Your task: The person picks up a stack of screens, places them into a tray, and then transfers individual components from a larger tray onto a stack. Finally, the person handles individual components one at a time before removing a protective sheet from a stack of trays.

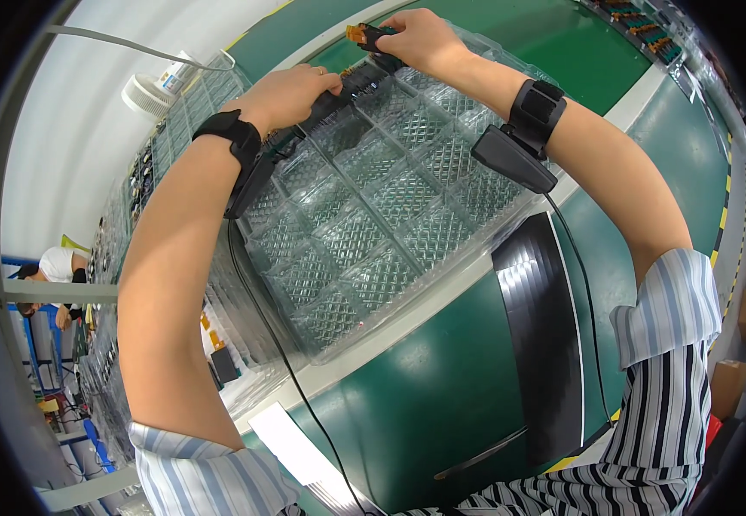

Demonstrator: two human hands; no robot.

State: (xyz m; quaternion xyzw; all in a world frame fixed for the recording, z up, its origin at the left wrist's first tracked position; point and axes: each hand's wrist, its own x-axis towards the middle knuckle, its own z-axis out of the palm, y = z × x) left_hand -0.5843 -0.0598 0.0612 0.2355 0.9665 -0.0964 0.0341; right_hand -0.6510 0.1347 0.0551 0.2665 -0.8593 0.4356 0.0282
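Note:
A clear plastic compartment tray [360, 232] lies in front of me, most of its textured pockets showing bare plastic. Between thumb and fingers, my right hand [424, 41] pinches a small black part with an orange end [357, 34], held over the tray's far edge. My left hand [291, 93] is at the far left pockets, fingers curled down beside a row of small black parts [364, 79]. Its fingertips are partly hidden, so what they grip does not show. Black straps with dark boxes and cables are on both wrists.
More clear trays [188, 116] stand at the left, near a white round container [151, 93]. A black panel [541, 335] and a white sheet [291, 443] lie on the green surface nearer me. Filled parts trays [648, 26] are at far right. Another person [62, 267] is at far left.

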